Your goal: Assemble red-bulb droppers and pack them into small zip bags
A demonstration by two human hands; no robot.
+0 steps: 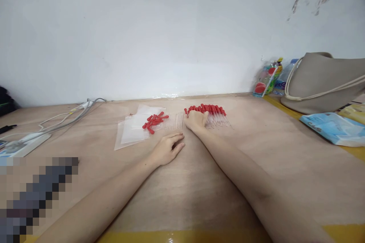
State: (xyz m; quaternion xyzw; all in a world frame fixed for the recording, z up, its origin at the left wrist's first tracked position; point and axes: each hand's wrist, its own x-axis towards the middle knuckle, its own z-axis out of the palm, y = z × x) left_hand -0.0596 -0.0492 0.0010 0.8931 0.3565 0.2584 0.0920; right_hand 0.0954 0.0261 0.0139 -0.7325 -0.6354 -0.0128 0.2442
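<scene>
A row of glass droppers with red rubber bulbs [214,114] lies on the wooden table [194,182] near the wall. My right hand [196,120] rests on the left end of that row, fingers curled over the bulbs. A smaller heap of red-bulbed droppers [154,120] lies to the left, partly on clear plastic bags [131,130]. My left hand [168,147] lies on the table just in front of that heap, fingers stretched out toward the right and holding nothing.
White cables and a power strip [27,142] sit at the left edge. At the right stand drink bottles [269,78], a beige bag [325,81] and a blue packet [336,127]. A pixelated patch covers the lower left corner.
</scene>
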